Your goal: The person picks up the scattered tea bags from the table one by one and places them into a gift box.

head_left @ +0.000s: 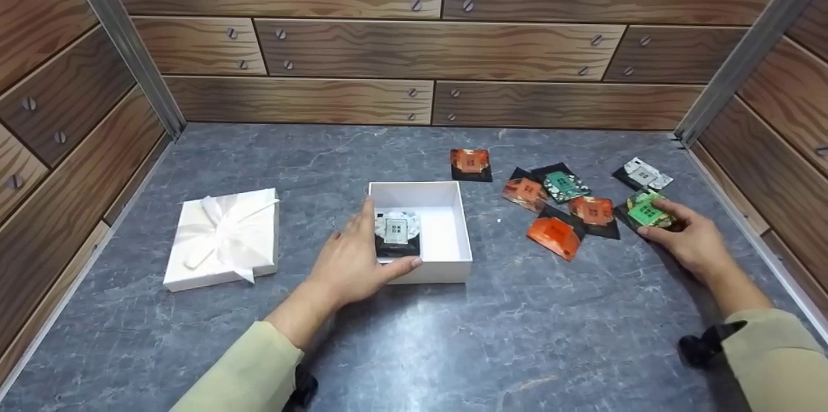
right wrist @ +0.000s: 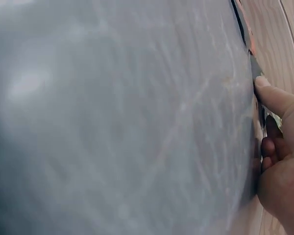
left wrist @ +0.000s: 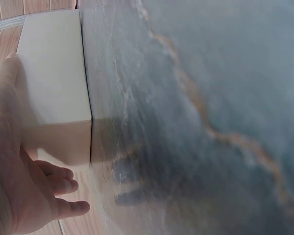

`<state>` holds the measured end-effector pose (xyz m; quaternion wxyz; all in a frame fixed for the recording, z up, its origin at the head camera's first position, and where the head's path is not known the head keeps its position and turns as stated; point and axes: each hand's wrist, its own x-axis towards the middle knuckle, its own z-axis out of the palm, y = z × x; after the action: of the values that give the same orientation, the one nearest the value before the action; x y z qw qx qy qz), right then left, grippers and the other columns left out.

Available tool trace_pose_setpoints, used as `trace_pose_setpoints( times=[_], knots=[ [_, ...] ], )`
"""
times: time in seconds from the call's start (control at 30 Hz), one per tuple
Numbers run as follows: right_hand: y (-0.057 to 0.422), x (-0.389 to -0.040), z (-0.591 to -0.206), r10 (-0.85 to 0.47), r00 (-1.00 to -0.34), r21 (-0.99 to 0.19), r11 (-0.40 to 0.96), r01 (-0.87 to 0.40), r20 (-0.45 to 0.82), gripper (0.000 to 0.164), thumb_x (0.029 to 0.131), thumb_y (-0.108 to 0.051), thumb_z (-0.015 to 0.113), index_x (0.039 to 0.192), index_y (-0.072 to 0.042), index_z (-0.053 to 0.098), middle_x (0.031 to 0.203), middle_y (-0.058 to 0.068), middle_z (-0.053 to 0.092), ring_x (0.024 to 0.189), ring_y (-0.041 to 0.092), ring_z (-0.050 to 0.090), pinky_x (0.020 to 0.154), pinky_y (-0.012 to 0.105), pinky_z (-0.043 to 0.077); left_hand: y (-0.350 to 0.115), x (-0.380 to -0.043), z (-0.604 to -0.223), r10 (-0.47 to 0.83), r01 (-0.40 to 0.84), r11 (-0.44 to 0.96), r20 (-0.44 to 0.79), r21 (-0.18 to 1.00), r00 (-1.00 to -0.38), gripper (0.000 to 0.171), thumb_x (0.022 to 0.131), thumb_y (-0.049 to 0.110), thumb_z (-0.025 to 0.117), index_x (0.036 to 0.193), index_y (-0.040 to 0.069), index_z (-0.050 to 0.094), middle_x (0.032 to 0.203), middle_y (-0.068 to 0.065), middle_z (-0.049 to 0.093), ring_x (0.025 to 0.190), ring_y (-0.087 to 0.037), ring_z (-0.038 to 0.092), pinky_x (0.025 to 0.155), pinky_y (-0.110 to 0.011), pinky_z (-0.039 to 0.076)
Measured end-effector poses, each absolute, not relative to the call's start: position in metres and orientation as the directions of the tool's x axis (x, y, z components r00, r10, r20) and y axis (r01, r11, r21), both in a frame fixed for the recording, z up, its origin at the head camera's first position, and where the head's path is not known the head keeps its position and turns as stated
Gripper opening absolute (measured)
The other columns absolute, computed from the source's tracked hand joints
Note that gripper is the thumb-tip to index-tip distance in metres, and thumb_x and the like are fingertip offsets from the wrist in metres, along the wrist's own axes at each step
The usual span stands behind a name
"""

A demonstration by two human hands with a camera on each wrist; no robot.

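Observation:
In the head view my left hand (head_left: 352, 260) rests against the left front corner of a white open box (head_left: 424, 273), thumb over the front rim, fingers stretched along the left wall. The left wrist view shows that hand against the white box wall (left wrist: 54, 73), the lower fingers loose. A black-and-white sachet (head_left: 398, 234) lies in the box's left part. On the right, my right hand (head_left: 695, 244) pinches a green-and-black sachet (head_left: 647, 210) between thumb and fingers at the table surface. The right wrist view shows the hand (right wrist: 289, 132) and only the sachet's edge.
Several orange sachets (head_left: 555, 236) and a dark green one (head_left: 565, 184) lie between box and right hand, some overlapping. Another black-and-white sachet (head_left: 643, 174) lies behind the right hand. At left sits a white lid (head_left: 187, 231) with a ribbon bow (head_left: 220, 231). Wood-patterned walls (head_left: 440, 50) enclose the grey table.

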<state>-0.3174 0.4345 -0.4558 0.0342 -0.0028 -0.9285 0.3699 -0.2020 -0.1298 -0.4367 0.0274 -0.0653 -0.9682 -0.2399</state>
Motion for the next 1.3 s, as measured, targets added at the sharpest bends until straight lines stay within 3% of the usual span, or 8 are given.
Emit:
trace_pose_setpoints(
  times=[0.1,0.2,0.27,0.33,0.5,0.77,1.07,1.3],
  knots=[
    [0.434,-0.314,-0.451,0.05,-0.996,-0.745,0.666,-0.024,0.078,0.079,0.097,-0.029,0.081,0.16,-0.001,0.043,0.147,0.031,0.054,0.112,0.015,0.057,0.083,0.009,0.041,-0.13,-0.203,-0.436,0.116,0.143,0.875,0.086,0.464,-0.99,0.135,0.084,0.088,0.06,0.169,0.0,0.005,0.164,-0.03,0.036,0.145,-0.047,0.045,0.12,-0.062,0.033],
    [0.433,-0.31,-0.445,0.052,-0.994,-0.798,0.601,-0.046,0.097,0.076,0.097,-0.019,0.081,0.159,0.0,0.043,0.121,0.001,0.07,0.094,-0.006,0.055,0.078,0.008,0.046,-0.129,-0.202,-0.436,0.114,0.14,0.877,0.083,0.46,-0.99,0.135,0.083,0.09,0.059,0.169,0.0,0.005,0.164,-0.03,0.037,0.145,-0.046,0.046,0.12,-0.062,0.034],
    [0.431,-0.306,-0.439,0.048,-0.991,-0.823,0.564,-0.074,0.122,0.072,0.096,-0.013,0.081,0.158,-0.001,0.046,0.103,-0.019,0.068,0.088,-0.009,0.058,0.075,0.009,0.049,-0.129,-0.202,-0.435,0.112,0.136,0.874,0.078,0.466,-0.991,0.135,0.084,0.089,0.06,0.169,0.0,0.005,0.164,-0.03,0.037,0.146,-0.046,0.045,0.12,-0.062,0.034],
    [0.428,-0.303,-0.432,0.037,-0.989,-0.836,0.54,-0.101,0.144,0.069,0.096,-0.008,0.079,0.157,-0.003,0.048,0.095,-0.026,0.066,0.086,-0.008,0.06,0.073,0.01,0.05,-0.129,-0.202,-0.436,0.113,0.136,0.873,0.076,0.469,-0.991,0.134,0.084,0.088,0.061,0.169,0.0,0.006,0.164,-0.03,0.036,0.146,-0.046,0.044,0.12,-0.063,0.033],
    [0.414,-0.296,-0.408,0.019,-0.978,-0.86,0.479,-0.172,0.206,0.062,0.097,0.0,0.076,0.154,-0.009,0.054,0.097,-0.022,0.069,0.087,-0.005,0.063,0.073,0.01,0.052,-0.129,-0.202,-0.436,0.113,0.129,0.874,0.063,0.468,-0.992,0.135,0.084,0.088,0.06,0.169,0.0,0.004,0.165,-0.03,0.035,0.147,-0.046,0.043,0.12,-0.064,0.032],
    [0.352,-0.292,-0.375,-0.071,-0.959,-0.844,0.458,-0.277,0.276,0.064,0.097,-0.001,0.077,0.155,0.001,0.051,0.107,-0.023,0.069,0.096,-0.004,0.066,0.081,0.012,0.055,-0.129,-0.202,-0.436,0.108,0.12,0.88,0.054,0.459,-0.993,0.136,0.083,0.091,0.057,0.17,0.001,0.004,0.165,-0.03,0.035,0.147,-0.045,0.044,0.12,-0.063,0.033],
    [0.267,-0.285,-0.351,-0.228,-0.941,-0.797,0.504,-0.334,0.25,0.065,0.096,-0.012,0.081,0.154,-0.004,0.054,0.124,0.022,0.069,0.093,0.012,0.066,0.076,0.018,0.056,-0.129,-0.201,-0.435,0.114,0.13,0.878,0.062,0.461,-0.991,0.134,0.084,0.089,0.058,0.169,-0.001,0.005,0.166,-0.03,0.034,0.149,-0.045,0.042,0.121,-0.064,0.031],
    [0.211,-0.278,-0.349,-0.344,-0.904,-0.845,0.376,-0.38,0.254,0.062,0.094,-0.003,0.08,0.151,0.001,0.056,0.124,0.023,0.07,0.093,0.017,0.066,0.077,0.021,0.057,-0.129,-0.201,-0.435,0.119,0.146,0.878,0.087,0.455,-0.989,0.133,0.085,0.087,0.06,0.169,-0.002,0.006,0.163,-0.03,0.039,0.145,-0.044,0.047,0.118,-0.065,0.035]
  ],
)
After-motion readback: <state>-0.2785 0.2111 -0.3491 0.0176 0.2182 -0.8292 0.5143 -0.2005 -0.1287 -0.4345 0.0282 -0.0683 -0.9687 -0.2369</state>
